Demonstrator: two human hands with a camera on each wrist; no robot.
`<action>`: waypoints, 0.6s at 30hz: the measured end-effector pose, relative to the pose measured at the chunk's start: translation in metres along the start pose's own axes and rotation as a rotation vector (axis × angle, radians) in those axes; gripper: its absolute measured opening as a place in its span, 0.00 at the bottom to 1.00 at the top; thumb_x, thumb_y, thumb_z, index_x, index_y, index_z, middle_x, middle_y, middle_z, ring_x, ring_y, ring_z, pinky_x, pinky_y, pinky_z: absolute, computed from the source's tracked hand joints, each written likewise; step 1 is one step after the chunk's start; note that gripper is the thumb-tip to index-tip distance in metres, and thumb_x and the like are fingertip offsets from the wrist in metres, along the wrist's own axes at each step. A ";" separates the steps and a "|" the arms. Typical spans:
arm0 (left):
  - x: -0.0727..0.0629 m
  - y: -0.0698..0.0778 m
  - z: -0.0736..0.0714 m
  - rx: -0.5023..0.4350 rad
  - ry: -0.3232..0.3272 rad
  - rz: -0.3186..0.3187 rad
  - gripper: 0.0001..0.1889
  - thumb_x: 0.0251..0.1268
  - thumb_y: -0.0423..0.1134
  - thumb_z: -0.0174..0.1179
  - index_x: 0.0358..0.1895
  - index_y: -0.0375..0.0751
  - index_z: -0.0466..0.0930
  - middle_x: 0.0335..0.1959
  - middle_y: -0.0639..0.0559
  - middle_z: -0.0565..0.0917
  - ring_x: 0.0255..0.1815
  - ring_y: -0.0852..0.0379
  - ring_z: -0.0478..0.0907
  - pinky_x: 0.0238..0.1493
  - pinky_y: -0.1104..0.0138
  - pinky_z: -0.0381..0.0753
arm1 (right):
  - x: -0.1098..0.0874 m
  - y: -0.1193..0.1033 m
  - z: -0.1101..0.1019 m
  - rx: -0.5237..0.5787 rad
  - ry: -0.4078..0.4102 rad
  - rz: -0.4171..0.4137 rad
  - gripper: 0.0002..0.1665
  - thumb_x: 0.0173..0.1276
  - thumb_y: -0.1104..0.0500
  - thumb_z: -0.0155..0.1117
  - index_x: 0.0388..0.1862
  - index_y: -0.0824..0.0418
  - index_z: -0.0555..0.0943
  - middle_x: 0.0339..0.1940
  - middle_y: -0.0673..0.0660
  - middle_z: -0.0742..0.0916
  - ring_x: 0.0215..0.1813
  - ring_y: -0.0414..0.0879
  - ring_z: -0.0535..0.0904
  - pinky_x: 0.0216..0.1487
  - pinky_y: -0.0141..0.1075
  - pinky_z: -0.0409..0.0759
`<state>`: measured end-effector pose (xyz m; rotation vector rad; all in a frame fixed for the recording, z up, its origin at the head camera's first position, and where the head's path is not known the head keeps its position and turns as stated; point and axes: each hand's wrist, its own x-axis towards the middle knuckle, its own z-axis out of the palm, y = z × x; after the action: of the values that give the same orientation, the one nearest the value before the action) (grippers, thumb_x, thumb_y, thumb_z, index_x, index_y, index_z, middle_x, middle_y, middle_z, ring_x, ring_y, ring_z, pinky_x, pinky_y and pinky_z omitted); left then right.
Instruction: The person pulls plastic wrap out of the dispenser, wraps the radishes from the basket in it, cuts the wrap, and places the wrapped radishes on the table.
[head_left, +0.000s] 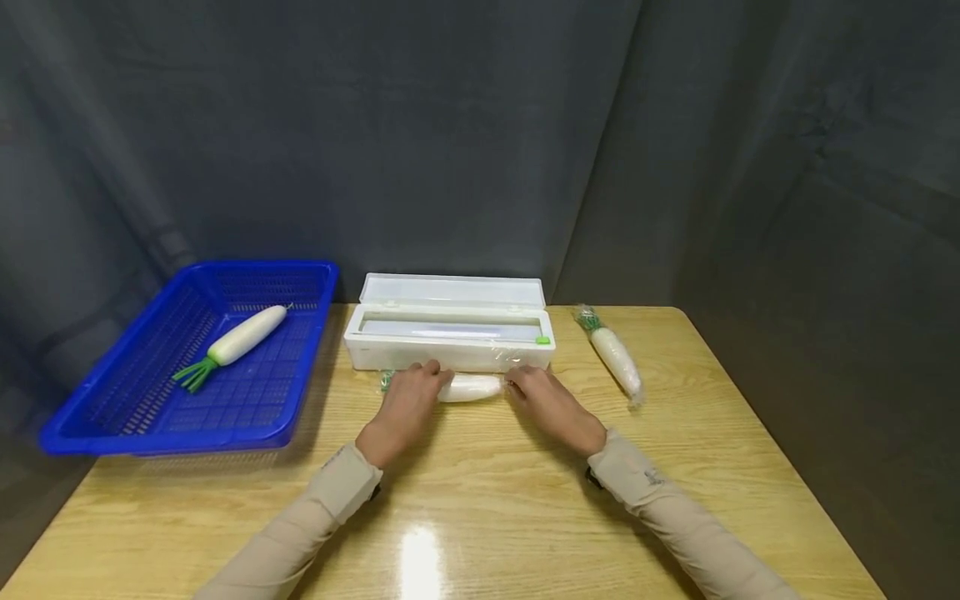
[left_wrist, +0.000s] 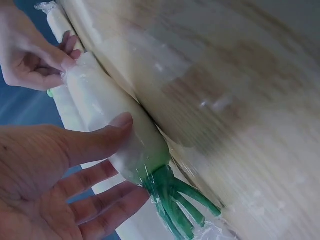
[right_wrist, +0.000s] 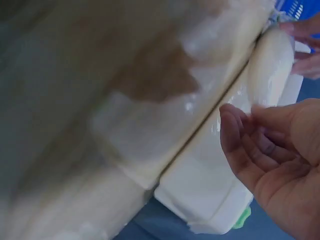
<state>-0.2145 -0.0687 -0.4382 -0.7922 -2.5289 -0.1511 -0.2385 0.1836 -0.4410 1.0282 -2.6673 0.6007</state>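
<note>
A white radish [head_left: 472,388] with green stems lies on the table just in front of the white cling film dispenser [head_left: 442,358], with clear film around it. My left hand [head_left: 408,400] holds its stem end; in the left wrist view the thumb [left_wrist: 117,127] lies across the radish and the fingers pass behind it. At the tip end, my right hand [head_left: 553,406] pinches the clear film [left_wrist: 82,62] between thumb and fingertips. The green stems [left_wrist: 177,200] fan out inside the film beside my left fingers.
A blue plastic basket [head_left: 311,350] on the left holds an unwrapped white radish [head_left: 247,335]. To the right lies another film-wrapped radish [head_left: 617,358]. The dispenser's lid [head_left: 452,292] stands raised, and a green slider [head_left: 543,340] sits at its right end. A dark curtain [head_left: 450,150] hangs behind the table.
</note>
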 end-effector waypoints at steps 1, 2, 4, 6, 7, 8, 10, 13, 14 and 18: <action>0.000 0.000 0.000 0.004 0.001 0.001 0.20 0.52 0.14 0.68 0.43 0.40 0.88 0.32 0.46 0.83 0.24 0.48 0.79 0.20 0.61 0.79 | 0.001 0.000 0.002 0.012 -0.012 -0.005 0.12 0.77 0.71 0.60 0.29 0.65 0.79 0.24 0.50 0.76 0.29 0.39 0.67 0.31 0.31 0.70; 0.000 0.000 0.000 0.007 -0.002 0.000 0.19 0.53 0.14 0.68 0.44 0.40 0.88 0.32 0.46 0.83 0.24 0.49 0.80 0.20 0.61 0.79 | 0.003 0.000 0.003 0.024 -0.024 -0.008 0.14 0.77 0.72 0.59 0.28 0.65 0.78 0.23 0.49 0.74 0.29 0.39 0.66 0.30 0.30 0.69; 0.001 0.000 -0.001 0.013 -0.015 0.000 0.18 0.54 0.16 0.69 0.44 0.40 0.88 0.33 0.46 0.83 0.25 0.48 0.80 0.20 0.60 0.80 | 0.005 0.000 0.004 0.040 -0.047 -0.013 0.15 0.77 0.73 0.57 0.27 0.66 0.77 0.22 0.48 0.71 0.28 0.38 0.65 0.30 0.29 0.68; 0.002 0.001 -0.001 0.024 -0.037 -0.004 0.19 0.54 0.16 0.68 0.45 0.40 0.88 0.33 0.46 0.83 0.26 0.48 0.81 0.21 0.59 0.80 | 0.008 0.000 0.003 0.056 -0.064 -0.007 0.16 0.77 0.74 0.58 0.26 0.66 0.77 0.22 0.47 0.69 0.28 0.38 0.64 0.30 0.28 0.67; 0.003 0.001 -0.002 0.030 -0.046 -0.006 0.19 0.55 0.16 0.68 0.45 0.40 0.88 0.34 0.45 0.84 0.27 0.47 0.81 0.21 0.59 0.81 | 0.009 0.000 0.002 0.063 -0.073 -0.005 0.17 0.77 0.74 0.58 0.25 0.66 0.77 0.22 0.47 0.68 0.27 0.38 0.63 0.29 0.28 0.66; 0.003 0.001 -0.002 0.035 -0.053 -0.007 0.19 0.55 0.16 0.67 0.46 0.40 0.88 0.34 0.45 0.84 0.27 0.47 0.81 0.21 0.58 0.81 | 0.010 0.000 0.000 0.066 -0.078 -0.004 0.17 0.76 0.74 0.58 0.24 0.66 0.77 0.22 0.48 0.68 0.27 0.38 0.63 0.29 0.29 0.66; 0.004 0.002 -0.003 0.044 -0.057 -0.008 0.18 0.56 0.16 0.67 0.45 0.40 0.88 0.34 0.45 0.84 0.28 0.47 0.81 0.22 0.58 0.81 | 0.012 -0.001 -0.003 0.068 -0.090 -0.006 0.16 0.74 0.75 0.60 0.24 0.66 0.78 0.21 0.50 0.70 0.28 0.40 0.64 0.30 0.30 0.66; 0.003 0.002 -0.002 0.050 -0.043 0.002 0.18 0.55 0.16 0.67 0.44 0.40 0.88 0.33 0.45 0.83 0.26 0.48 0.81 0.21 0.59 0.80 | 0.011 -0.002 -0.008 0.033 -0.104 -0.009 0.04 0.69 0.74 0.68 0.35 0.68 0.83 0.28 0.56 0.81 0.32 0.42 0.72 0.32 0.33 0.73; 0.003 0.002 -0.002 0.052 -0.035 0.007 0.18 0.55 0.15 0.67 0.43 0.40 0.88 0.32 0.46 0.83 0.26 0.48 0.81 0.21 0.59 0.80 | 0.011 -0.003 -0.009 0.006 -0.107 -0.015 0.05 0.68 0.73 0.70 0.40 0.68 0.84 0.33 0.57 0.83 0.34 0.43 0.75 0.34 0.34 0.76; 0.002 0.002 0.001 0.068 -0.017 0.018 0.17 0.54 0.17 0.68 0.42 0.40 0.88 0.32 0.46 0.83 0.26 0.48 0.81 0.21 0.59 0.81 | 0.010 -0.005 -0.009 -0.091 -0.113 -0.070 0.21 0.67 0.64 0.76 0.56 0.67 0.83 0.47 0.60 0.86 0.42 0.47 0.82 0.40 0.38 0.83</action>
<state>-0.2153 -0.0658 -0.4377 -0.7919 -2.5281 -0.0518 -0.2425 0.1783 -0.4281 1.1560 -2.7134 0.4154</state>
